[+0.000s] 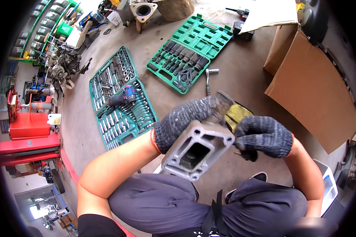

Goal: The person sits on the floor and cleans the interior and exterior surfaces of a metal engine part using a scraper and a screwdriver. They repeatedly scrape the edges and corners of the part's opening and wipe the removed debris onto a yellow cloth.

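In a grey knitted glove, my left hand (185,118) grips a cast metal housing (216,148) by its narrower upper part. The housing is tilted, so its flange with bolt holes at the corners and a rectangular opening faces me. My right hand (262,136), gloved the same way, is curled beside the flange's right corner. A small dark object (249,155) sticks out below its fingers; what it is cannot be made out. A worn yellow pad or block (238,114) shows behind the housing, between my hands.
Ahead on the concrete floor lie an open socket set (118,71) with a cordless power tool (123,97) on it, and a green case of impact sockets (181,59). A ratchet (208,81) lies nearby. At right stands a cardboard box (311,86); a flanged metal part (143,11) is at the back.
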`<state>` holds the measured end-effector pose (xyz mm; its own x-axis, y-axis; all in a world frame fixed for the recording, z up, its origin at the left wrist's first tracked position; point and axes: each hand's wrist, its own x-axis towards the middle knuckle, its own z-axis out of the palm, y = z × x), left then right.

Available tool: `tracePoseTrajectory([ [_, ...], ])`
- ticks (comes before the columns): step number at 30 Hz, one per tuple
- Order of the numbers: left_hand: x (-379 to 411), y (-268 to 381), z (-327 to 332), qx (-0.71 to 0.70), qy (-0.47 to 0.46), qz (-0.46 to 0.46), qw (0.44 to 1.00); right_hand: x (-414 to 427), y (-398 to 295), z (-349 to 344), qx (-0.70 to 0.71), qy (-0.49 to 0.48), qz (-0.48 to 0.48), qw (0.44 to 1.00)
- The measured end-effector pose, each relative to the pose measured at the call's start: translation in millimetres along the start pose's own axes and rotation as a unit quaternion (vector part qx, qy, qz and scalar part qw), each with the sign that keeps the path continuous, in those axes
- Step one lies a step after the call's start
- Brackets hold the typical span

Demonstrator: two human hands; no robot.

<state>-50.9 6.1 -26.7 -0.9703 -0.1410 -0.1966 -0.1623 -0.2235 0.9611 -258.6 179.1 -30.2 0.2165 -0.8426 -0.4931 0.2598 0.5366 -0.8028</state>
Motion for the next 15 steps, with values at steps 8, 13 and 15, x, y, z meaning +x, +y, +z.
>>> tracePoseTrajectory([
  [8, 1.7, -12.7, 3.1, -0.548, -0.060, -0.143, 0.822, 25.4, 14.5, -1.5, -0.029, -0.063, -0.026, 0.997],
  [13, 1.1, -7.6, -3.5, -0.323, -0.097, -0.078, 0.938, 23.6, 12.7, -23.7, -0.121, 0.150, 0.068, 0.979],
  [15, 2.3, -0.8, 0.9, -0.034, -0.057, -0.001, 0.998, -0.4, -18.0, -16.5, -0.103, 0.217, -0.015, 0.971],
])
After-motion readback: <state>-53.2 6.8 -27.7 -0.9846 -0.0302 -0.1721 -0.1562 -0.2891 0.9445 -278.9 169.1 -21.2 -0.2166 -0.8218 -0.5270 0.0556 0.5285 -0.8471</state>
